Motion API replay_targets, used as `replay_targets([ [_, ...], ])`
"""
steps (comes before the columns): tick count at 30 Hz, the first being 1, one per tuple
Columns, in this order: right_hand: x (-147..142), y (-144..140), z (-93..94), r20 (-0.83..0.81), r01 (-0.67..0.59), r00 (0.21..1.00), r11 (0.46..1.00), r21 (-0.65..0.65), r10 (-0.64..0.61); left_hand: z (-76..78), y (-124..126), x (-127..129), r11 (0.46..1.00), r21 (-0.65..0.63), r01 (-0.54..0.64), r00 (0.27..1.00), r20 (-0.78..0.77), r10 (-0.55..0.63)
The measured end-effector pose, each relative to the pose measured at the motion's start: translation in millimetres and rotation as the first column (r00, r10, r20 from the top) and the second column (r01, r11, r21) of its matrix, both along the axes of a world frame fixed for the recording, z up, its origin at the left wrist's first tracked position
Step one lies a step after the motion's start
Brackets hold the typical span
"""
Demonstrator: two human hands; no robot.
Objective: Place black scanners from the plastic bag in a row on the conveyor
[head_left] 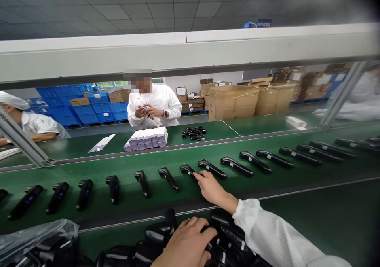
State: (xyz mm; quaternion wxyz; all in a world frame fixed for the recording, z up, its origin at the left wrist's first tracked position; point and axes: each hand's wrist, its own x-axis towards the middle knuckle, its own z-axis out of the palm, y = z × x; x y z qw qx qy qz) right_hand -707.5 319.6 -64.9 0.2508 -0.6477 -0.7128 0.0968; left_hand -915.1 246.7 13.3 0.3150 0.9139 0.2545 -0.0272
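Observation:
Black handheld devices with angled heads, looking like infrared thermometers, lie in a spaced row on the green conveyor belt [97,215]. My right hand [212,190] reaches over the belt, its fingers closed at the lower handle of one black handheld device [186,169]. That device still lies on the belt, its head pointing away. Nearer me, my left hand [190,239] is curled over a pile of similar black devices [230,237]. Its fingers are bent around one of them, mostly hidden under the palm.
A clear plastic bag [44,235] covers black parts at lower left. Across the belt, a co-worker [154,105] handles a small item behind stacked white boxes [148,138] and a heap of small black parts [193,132]. A metal post [25,138] rises at left, another [344,95] at right.

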Motion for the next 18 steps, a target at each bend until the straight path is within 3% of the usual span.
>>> replay_targets([
  [2,-3.3,2.9,-3.1,0.176,0.047,0.983,0.999,-0.003,-0.046,-5.6,1.5,1.9,0.999,0.034,-0.031,0.999,0.039,0.03],
  [5,-3.4,9.9,-4.0,0.277,0.078,0.958,0.997,-0.007,-0.073,-12.6,4.9,5.4,0.994,0.085,-0.07,0.997,0.047,0.066],
  [8,2.9,12.7,-1.0,0.27,0.132,0.953,0.991,0.025,-0.134,-15.7,11.0,3.9,0.983,0.091,-0.159,0.986,0.065,0.153],
  [11,8.6,8.0,8.5,0.099,0.14,0.983,0.979,0.146,-0.156,-17.8,23.6,-4.6,0.935,-0.038,-0.353,0.918,0.179,0.354],
  [13,8.9,2.3,18.4,-0.137,-0.02,0.99,0.984,0.179,0.045,-18.7,33.2,-11.5,0.862,-0.239,-0.447,0.824,0.266,0.501],
  [14,7.7,-1.0,23.6,-0.272,-0.135,0.946,0.978,0.16,0.175,-18.6,37.1,-14.3,0.809,-0.367,-0.459,0.773,0.285,0.567],
  [16,2.9,-7.6,33.3,-0.522,-0.359,0.783,0.931,0.065,0.338,-17.2,41.5,-17.5,0.678,-0.601,-0.423,0.687,0.276,0.673],
  [18,-3.9,-14.0,40.8,-0.672,-0.499,0.65,0.866,-0.024,0.355,-14.4,41.2,-17.2,0.591,-0.717,-0.371,0.645,0.259,0.719],
])
